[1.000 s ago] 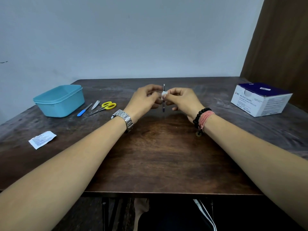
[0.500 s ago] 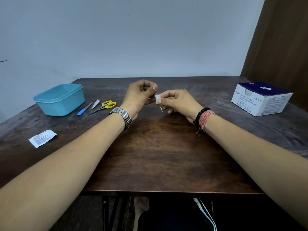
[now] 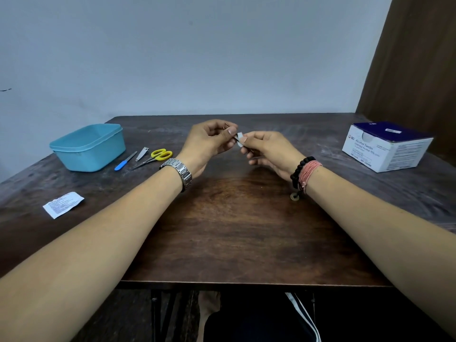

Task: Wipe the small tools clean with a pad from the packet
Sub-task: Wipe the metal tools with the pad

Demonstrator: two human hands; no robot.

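The dark, worn wooden tabletop (image 3: 234, 230) carries everything: a white and navy cardboard box of alcohol swabs (image 3: 387, 146) at the far right, a light blue plastic tub (image 3: 88, 146) at the far left, and beside the tub the tools waiting their turn, namely yellow-handled scissors (image 3: 156, 156), a blue-handled file (image 3: 124, 162) and a steel nail clipper (image 3: 142, 153). A torn white sachet (image 3: 63, 204) lies nearer the left edge. Above the middle, the left hand (image 3: 207, 144) has its fingers clamped on a thin metal tool (image 3: 237, 137), mostly hidden, while the right hand (image 3: 267, 150) pinches a small white pad (image 3: 240, 141) folded round the tool's exposed end. To wipe well, the left hand should probably hold steady and turn the tool, so the pad reaches every side without slipping off the tip.
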